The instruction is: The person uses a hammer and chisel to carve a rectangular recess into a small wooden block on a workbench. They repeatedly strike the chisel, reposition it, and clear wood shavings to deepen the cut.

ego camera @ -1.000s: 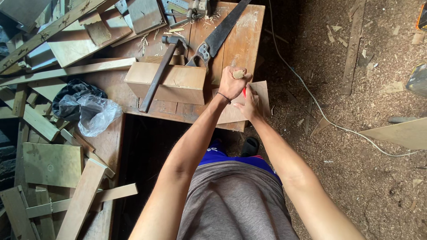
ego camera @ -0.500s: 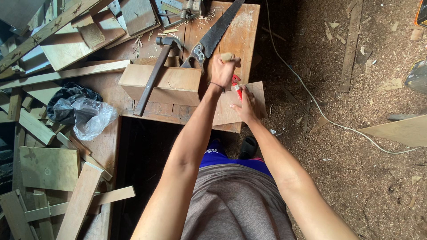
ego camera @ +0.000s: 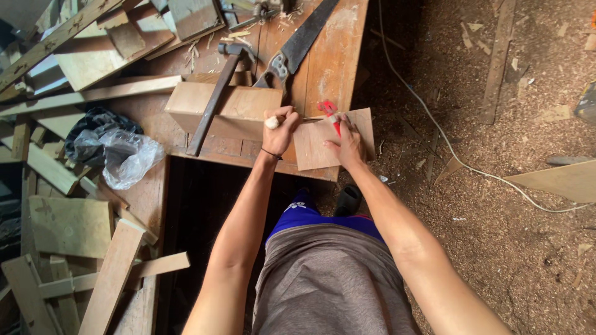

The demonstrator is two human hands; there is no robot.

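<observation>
My left hand point(ego camera: 278, 131) is closed around a wooden-handled tool point(ego camera: 271, 122). Its thin blade points right onto the edge of a small square wooden board point(ego camera: 310, 153). The board lies on the near right corner of the wooden workbench point(ego camera: 338, 59). My right hand point(ego camera: 345, 144) presses down on the board, and a short red pencil-like stick point(ego camera: 331, 111) pokes out between its fingers. Just left of my left hand, a pale wooden block point(ego camera: 239, 105) sits on the bench.
A hammer point(ego camera: 213, 105) leans across the block and a handsaw point(ego camera: 299, 42) lies behind it. Scrap planks point(ego camera: 74, 223) and a plastic bag point(ego camera: 121, 155) are piled at the left. A cable point(ego camera: 434, 124) crosses the sawdust floor at the right. A dark sandal point(ego camera: 349, 200) shows below the bench.
My left hand has moved left with the tool, from above the board to its left edge, and lowered it. My right hand stays on the board.
</observation>
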